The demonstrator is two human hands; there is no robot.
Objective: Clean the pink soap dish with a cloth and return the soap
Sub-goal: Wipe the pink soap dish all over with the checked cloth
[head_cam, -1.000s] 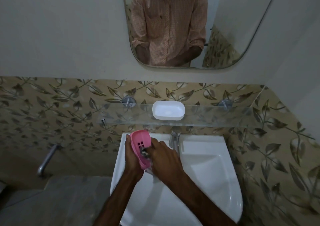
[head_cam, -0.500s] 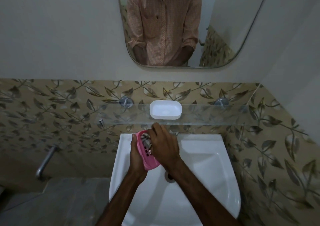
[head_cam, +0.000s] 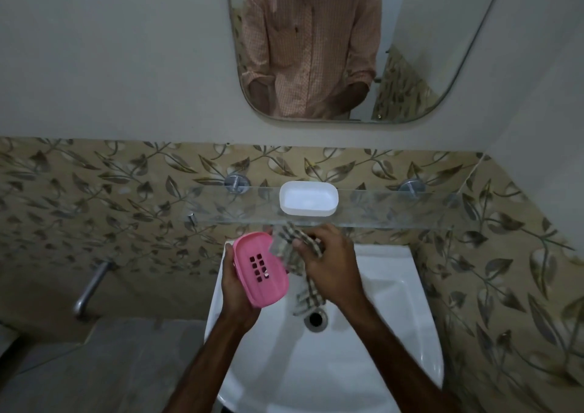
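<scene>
My left hand (head_cam: pixel 236 289) grips the pink soap dish (head_cam: pixel 260 267) from below and behind, over the left side of the sink, its slotted inner face turned toward me. Beside it, my right hand (head_cam: pixel 330 265) holds a checked cloth (head_cam: pixel 292 248), bunched in the fingers with a strip hanging down toward the drain. The cloth sits just right of the dish's rim, off its inner face. A white tray (head_cam: pixel 308 198) stands on the glass shelf above. No soap is visible.
A white sink (head_cam: pixel 363 365) with its drain (head_cam: pixel 316 318) lies below my hands. The glass shelf (head_cam: pixel 395 207) runs across the leaf-patterned tiles just above my hands. A mirror (head_cam: pixel 410 49) hangs higher up. A metal pipe (head_cam: pixel 90 289) juts from the left wall.
My right hand, with the cloth, has come off the dish's inside and moved to the right. The dish's slotted face, covered before, is now fully in view.
</scene>
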